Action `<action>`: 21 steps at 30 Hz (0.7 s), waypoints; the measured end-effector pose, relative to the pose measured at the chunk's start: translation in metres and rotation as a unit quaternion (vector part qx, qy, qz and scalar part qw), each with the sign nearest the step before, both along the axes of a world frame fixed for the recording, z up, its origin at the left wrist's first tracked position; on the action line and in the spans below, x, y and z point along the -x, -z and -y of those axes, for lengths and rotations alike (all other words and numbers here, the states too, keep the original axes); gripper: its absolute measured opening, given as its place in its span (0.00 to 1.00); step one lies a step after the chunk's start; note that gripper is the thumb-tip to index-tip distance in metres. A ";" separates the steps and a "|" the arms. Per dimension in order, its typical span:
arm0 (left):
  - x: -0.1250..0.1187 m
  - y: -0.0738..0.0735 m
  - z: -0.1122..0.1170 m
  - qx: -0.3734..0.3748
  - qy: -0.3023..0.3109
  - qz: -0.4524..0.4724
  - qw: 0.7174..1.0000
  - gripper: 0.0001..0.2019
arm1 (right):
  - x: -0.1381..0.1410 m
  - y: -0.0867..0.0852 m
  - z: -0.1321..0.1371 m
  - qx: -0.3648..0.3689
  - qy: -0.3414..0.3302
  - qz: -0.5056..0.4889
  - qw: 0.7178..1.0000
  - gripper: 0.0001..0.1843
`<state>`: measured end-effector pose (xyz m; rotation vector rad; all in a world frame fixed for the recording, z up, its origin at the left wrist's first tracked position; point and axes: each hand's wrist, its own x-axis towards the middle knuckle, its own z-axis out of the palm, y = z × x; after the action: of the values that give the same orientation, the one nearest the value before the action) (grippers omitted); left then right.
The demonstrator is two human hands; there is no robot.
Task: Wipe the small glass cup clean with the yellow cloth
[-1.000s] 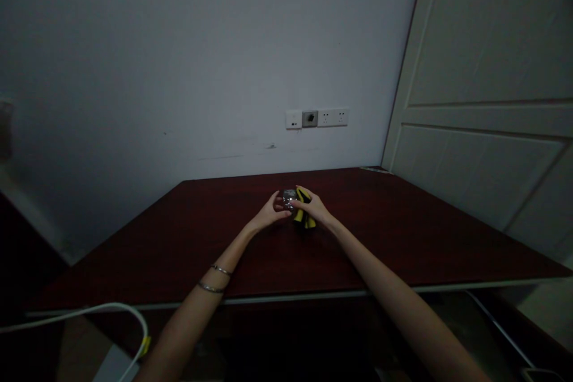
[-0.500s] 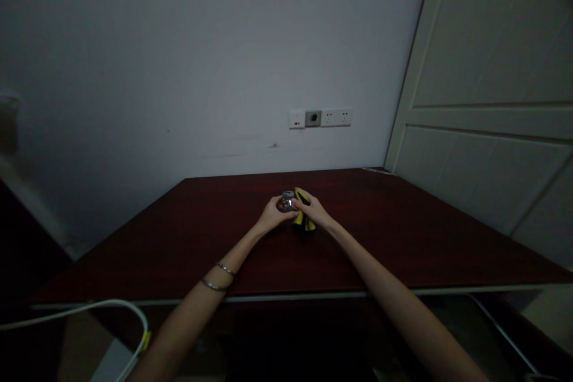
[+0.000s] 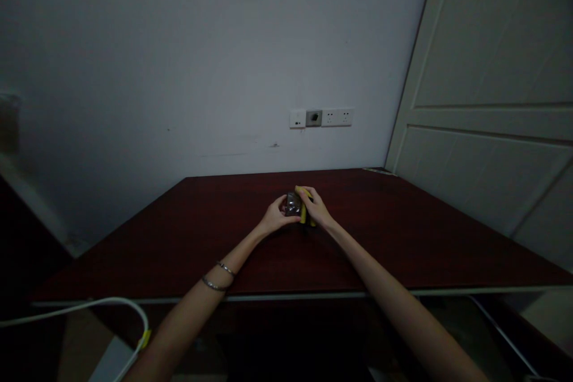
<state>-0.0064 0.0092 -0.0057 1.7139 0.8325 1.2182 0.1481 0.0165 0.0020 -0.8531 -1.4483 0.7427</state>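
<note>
My left hand (image 3: 273, 218) grips a small clear, shiny glass-like container (image 3: 293, 205) over the middle of the dark red table. Its fingers curve around the left side and the thumb lies along the near side. A yellow and black cloth (image 3: 303, 215) is bunched in my right hand (image 3: 319, 210), whose fingers are closed on it. The cloth presses against or sits right beside the container's right side; I cannot tell how far it wraps behind. My left wrist carries two bracelets.
The dark red table (image 3: 215, 215) reaches back to a pale wall (image 3: 224, 71) with a row of sockets (image 3: 329, 117). On the right stands a light panelled door (image 3: 483, 95). A white cable (image 3: 111, 300) loops past the front left edge.
The container has turned in my left hand and shifted slightly right, showing a different face. My right hand and the cloth have moved a little to the container's right side.
</note>
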 end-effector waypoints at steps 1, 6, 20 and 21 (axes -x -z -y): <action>0.000 -0.001 0.001 0.005 0.000 0.002 1.000 0.40 | 0.000 -0.002 0.003 -0.019 -0.010 0.009 1.000 0.23; -0.002 -0.003 0.004 0.016 -0.006 -0.013 1.000 0.41 | -0.001 -0.013 0.027 -0.132 -0.055 0.088 0.986 0.22; -0.001 0.000 0.003 -0.021 -0.011 -0.014 1.000 0.44 | 0.008 -0.012 0.009 -0.069 -0.015 0.069 0.995 0.20; -0.001 -0.001 0.003 -0.022 -0.012 -0.016 1.000 0.43 | 0.008 -0.013 0.012 -0.098 -0.018 0.090 0.991 0.20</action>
<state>-0.0052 0.0060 -0.0047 1.7673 0.8522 1.2362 0.1406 0.0048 0.0153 -0.7591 -1.6705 0.5491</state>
